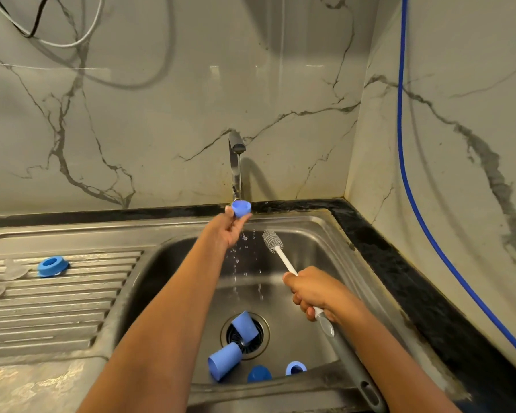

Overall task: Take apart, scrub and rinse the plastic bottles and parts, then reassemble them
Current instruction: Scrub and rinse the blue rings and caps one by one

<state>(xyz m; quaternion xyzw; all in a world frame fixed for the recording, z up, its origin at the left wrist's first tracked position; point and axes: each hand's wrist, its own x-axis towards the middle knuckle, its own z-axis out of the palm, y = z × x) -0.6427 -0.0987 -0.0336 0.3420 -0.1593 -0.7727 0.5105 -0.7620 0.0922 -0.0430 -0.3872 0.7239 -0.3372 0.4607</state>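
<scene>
My left hand (227, 229) pinches a small blue cap (241, 208) under the running tap (236, 150); water drips off it into the sink. My right hand (312, 290) grips the white handle of a grey bottle brush (272, 240), whose bristle head points up and left, a little apart from the cap. Two blue bottle bodies (245, 324) (223, 365) lie on their sides by the drain. A dark blue piece (259, 374) and a blue ring (295, 368) sit at the basin's near edge. Another blue ring (52, 266) rests on the drainboard.
The steel sink basin (316, 257) lies below both arms, with the ridged drainboard (51, 308) to its left carrying two clear round pieces (14, 269). A black counter edge (399, 263) runs along the right. A blue hose (402, 129) hangs down the marble wall.
</scene>
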